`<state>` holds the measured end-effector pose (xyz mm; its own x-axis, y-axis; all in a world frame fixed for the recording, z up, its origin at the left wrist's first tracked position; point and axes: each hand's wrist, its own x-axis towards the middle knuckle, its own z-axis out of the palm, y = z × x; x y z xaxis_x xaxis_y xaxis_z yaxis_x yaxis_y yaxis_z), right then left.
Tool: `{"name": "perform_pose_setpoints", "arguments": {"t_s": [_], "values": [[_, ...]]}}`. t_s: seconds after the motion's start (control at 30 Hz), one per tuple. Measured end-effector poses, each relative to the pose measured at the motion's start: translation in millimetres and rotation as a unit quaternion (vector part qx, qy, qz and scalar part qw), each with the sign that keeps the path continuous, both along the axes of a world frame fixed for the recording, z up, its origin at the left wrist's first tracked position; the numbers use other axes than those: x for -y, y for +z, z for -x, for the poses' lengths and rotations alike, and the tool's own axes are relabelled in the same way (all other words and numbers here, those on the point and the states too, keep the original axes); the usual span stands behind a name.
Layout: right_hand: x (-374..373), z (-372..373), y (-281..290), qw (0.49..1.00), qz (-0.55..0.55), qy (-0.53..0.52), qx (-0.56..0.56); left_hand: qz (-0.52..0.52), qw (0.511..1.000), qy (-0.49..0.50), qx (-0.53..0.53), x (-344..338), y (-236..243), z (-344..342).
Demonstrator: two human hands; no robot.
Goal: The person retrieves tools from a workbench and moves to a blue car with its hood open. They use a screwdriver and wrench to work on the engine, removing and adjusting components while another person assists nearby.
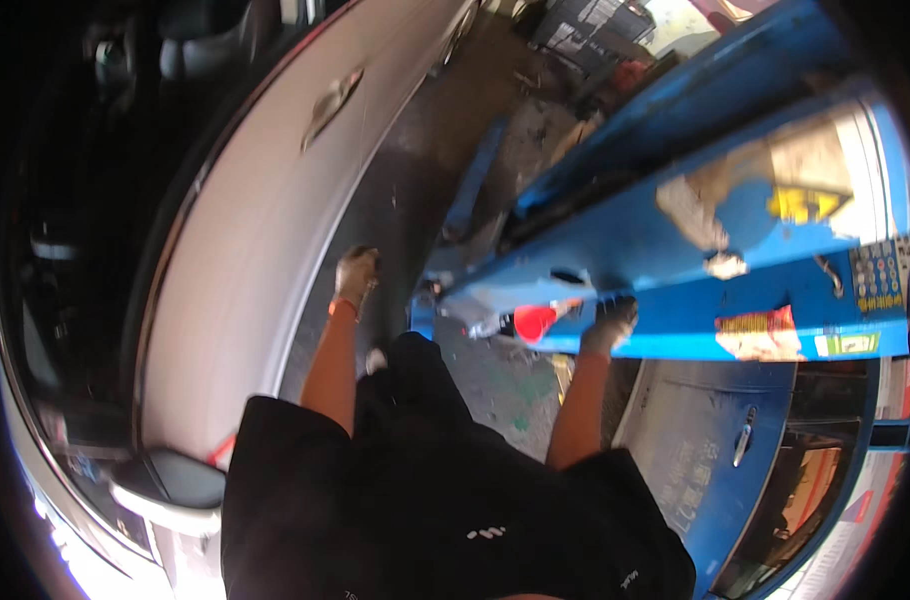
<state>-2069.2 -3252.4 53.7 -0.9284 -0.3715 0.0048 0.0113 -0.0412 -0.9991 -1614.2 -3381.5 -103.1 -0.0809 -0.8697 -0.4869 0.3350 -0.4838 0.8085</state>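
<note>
Blue-painted steel makes up the large column [655, 295] on the person's right. A gloved right hand [615, 322] is at the column's near edge, with a red cone-shaped piece [533, 323] just left of it along that edge. The gloved left hand [357, 275], an orange band [343, 306] at its wrist, is left of the column, nearest the lower edge of a pale car [265, 190]. Blur leaves me unable to tell whether either hand's fingers are open, closed or gripping, or whether the right ones touch the steel. A yellow label [807, 205] and a red-and-yellow sticker [763, 333] are on the column; below it stands a blue-and-silver car door [710, 430].
</note>
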Motion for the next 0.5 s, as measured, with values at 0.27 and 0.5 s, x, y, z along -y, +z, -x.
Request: {"name": "perform_pose_setpoints", "arguments": {"t_s": [0.27, 0.5], "values": [[38, -3, -51, 0.935, -0.108, -0.335, -0.046, 0.037, 0.978, -0.169, 0.117, 157, 41, 77], [91, 24, -128, 0.861, -0.218, -0.458, 0.024, 0.208, 0.728, -0.549, 0.355, 383, -63, 158]]}}
